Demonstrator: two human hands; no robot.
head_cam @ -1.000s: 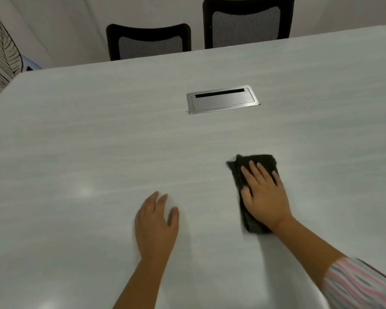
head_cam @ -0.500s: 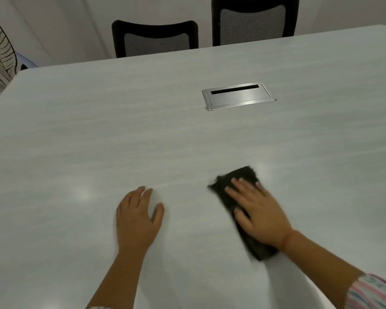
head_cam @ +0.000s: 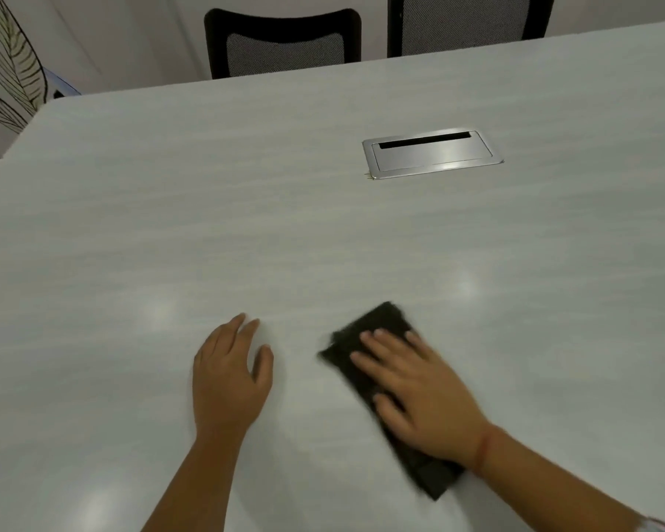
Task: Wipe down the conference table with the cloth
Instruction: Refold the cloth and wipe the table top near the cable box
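Observation:
A pale grey conference table fills most of the head view. A folded black cloth lies on it at the lower right, slanting from upper left to lower right. My right hand presses flat on the cloth with straight, spread fingers and covers its middle. My left hand rests palm down on the bare tabletop, a short way left of the cloth, holding nothing.
A silver cable hatch with a dark slot is set flush in the table, beyond the cloth. Two black mesh chairs stand behind the far edge. A leaf-patterned panel is at the far left.
My right hand has slid the cloth toward me and to the left, turning it to a slant. My left hand stayed flat on the table. The camera view shifted left.

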